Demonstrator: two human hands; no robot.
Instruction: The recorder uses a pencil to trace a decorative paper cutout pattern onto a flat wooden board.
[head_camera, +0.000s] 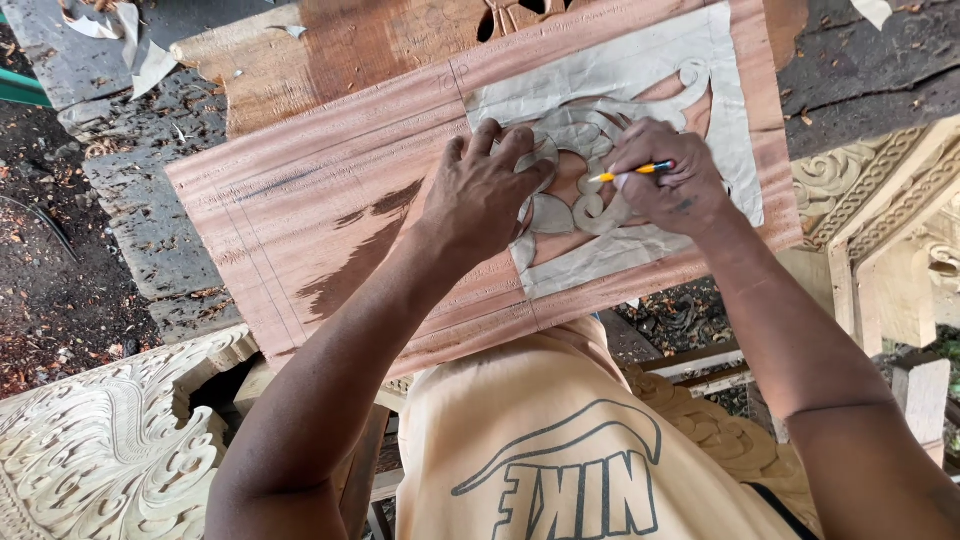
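A reddish wooden board (330, 200) lies tilted across a rough grey surface. A pale paper stencil (640, 70) with a cut-out scroll pattern covers its right part. My left hand (485, 190) presses flat on the stencil, fingers spread, holding it down. My right hand (665, 180) grips a yellow pencil (630, 172) with its tip pointing left, touching the scroll cut-out near the stencil's middle. Faint pencil lines run along the board's edges.
A carved pale wood panel (100, 450) sits at the lower left. More carved pale woodwork (880, 190) stands at the right. A second brown plank (330, 50) lies behind the board. Paper scraps (130, 40) and wood chips litter the grey slab and the ground.
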